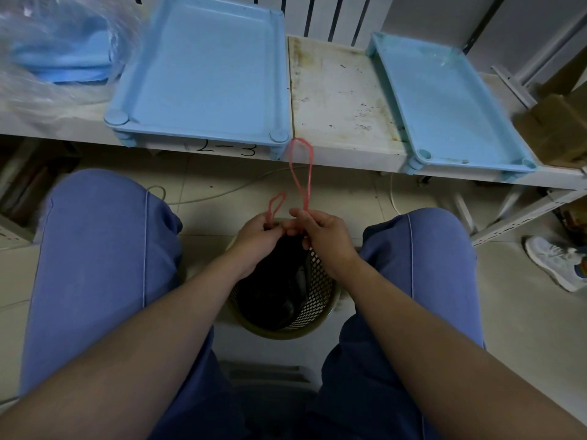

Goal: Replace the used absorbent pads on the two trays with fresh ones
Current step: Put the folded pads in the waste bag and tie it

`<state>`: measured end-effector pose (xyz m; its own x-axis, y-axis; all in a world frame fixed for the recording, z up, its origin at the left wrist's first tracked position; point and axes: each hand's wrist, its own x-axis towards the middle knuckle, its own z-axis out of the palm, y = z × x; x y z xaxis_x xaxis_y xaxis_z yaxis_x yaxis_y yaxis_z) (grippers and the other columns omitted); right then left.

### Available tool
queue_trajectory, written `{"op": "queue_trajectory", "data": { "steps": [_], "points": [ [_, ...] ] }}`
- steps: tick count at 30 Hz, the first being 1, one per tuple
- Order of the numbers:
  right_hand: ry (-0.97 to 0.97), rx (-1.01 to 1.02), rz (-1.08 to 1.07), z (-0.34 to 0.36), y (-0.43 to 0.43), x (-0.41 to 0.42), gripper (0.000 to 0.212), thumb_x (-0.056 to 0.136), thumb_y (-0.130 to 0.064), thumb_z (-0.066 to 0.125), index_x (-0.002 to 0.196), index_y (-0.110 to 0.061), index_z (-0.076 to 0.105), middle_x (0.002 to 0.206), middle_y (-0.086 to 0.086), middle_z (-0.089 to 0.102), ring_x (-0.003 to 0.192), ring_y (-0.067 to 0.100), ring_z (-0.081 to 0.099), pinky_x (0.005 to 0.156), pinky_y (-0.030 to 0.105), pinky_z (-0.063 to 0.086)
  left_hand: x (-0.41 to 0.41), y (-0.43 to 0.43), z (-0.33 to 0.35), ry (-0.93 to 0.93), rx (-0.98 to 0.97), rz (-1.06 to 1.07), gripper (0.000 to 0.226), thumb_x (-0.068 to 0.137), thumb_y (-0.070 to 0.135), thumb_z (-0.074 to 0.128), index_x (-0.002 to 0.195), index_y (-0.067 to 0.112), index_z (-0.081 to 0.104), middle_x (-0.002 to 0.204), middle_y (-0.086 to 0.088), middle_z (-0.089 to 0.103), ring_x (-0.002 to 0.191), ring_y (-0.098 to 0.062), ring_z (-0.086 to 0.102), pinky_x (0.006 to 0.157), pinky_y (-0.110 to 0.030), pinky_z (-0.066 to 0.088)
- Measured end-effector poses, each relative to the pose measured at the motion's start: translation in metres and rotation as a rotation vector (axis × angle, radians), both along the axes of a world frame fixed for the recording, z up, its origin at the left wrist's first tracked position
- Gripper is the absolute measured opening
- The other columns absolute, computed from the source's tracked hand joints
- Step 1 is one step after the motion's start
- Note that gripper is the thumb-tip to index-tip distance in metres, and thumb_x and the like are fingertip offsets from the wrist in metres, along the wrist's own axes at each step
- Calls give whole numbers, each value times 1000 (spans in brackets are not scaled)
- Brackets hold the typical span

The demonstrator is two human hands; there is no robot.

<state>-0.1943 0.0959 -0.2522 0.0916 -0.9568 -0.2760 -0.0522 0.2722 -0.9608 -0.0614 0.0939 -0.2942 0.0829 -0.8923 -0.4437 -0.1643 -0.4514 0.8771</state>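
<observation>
Two red drawstrings (300, 173) pinched, one in our left hand (254, 239), one in our right hand (324, 236); fresh pads (66, 55) lie up-left on the shelf (343, 100), nearer the left.

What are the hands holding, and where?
Left hand pinches the bag's short red drawstring loop, right hand the long loop, each at its base by the bag mouth.

Blue scrub-style trousers (95, 265), plain cloth, one pale stitched seam (144, 249) down the front of each leg. Forearms (158, 344) bare to the frame edge. Left hand (255, 241) and right hand (327, 238) bare.
</observation>
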Motion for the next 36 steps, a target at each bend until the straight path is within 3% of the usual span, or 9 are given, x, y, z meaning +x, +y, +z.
{"op": "queue_trajectory", "data": {
  "steps": [1,4,10,13,16,22,27,32,36],
  "points": [
    [20,24,-24,1,0,1,23,98,-16,49,109,-3,65,78,6,70,62,8,61,46,17,40,-2,1,0,-19,-39,-28,25,88,39,58,106,24,69,96,2,71,90,-15,66,85,-31,52],
    [124,107,-90,-1,-2,-2,25,101,-19,44,107,-4,63,68,4,62,53,10,53,41,17,36,-8,0,3,-209,-273,6,30,99,32,45,86,23,70,89,0,70,90,-20,62,82,-33,46],
    [213,117,92,4,2,1,28,101,-19,42,81,-14,62,63,-2,55,45,2,48,42,14,35,-12,0,12,-591,-712,-226,44,96,39,31,115,25,68,133,6,53,131,-20,36,112,-44,21],
    [348,26,290,6,2,3,20,97,-17,44,90,-23,62,80,-2,67,67,6,62,60,20,46,-13,1,24,-618,-681,-346,51,97,45,19,123,35,61,147,15,40,145,-9,13,117,-44,-6],
    [361,-13,321,5,2,3,16,96,-20,48,100,-18,64,90,2,70,78,10,66,69,23,51,-5,-3,30,-655,-605,-468,63,93,56,3,129,44,53,140,15,50,143,-5,20,115,-44,-17],
    [169,94,-1,11,-3,1,43,102,-35,36,84,-6,62,52,-2,43,40,6,37,38,16,28,10,-5,33,-886,-568,-412,36,101,40,28,116,36,60,116,12,65,115,-14,56,117,-40,7],
    [201,169,-63,11,-8,-2,53,101,-35,34,99,7,66,52,1,40,39,10,32,37,20,25,16,-2,34,-926,-631,-266,26,94,49,44,109,32,56,109,9,62,109,-16,54,99,-34,27],
    [190,166,-107,10,-9,-8,51,103,-33,28,101,-5,71,48,-4,45,36,5,37,37,17,28,28,1,38,-951,-628,-229,35,92,50,49,121,31,53,112,5,65,103,-18,61,91,-35,33],
    [164,197,-145,8,-10,-13,49,105,-32,25,104,-5,66,64,1,60,46,9,40,35,17,29,27,5,37,-948,-590,-316,31,92,54,47,95,34,70,83,11,55,85,-16,57,85,-35,33]
  ]
}}
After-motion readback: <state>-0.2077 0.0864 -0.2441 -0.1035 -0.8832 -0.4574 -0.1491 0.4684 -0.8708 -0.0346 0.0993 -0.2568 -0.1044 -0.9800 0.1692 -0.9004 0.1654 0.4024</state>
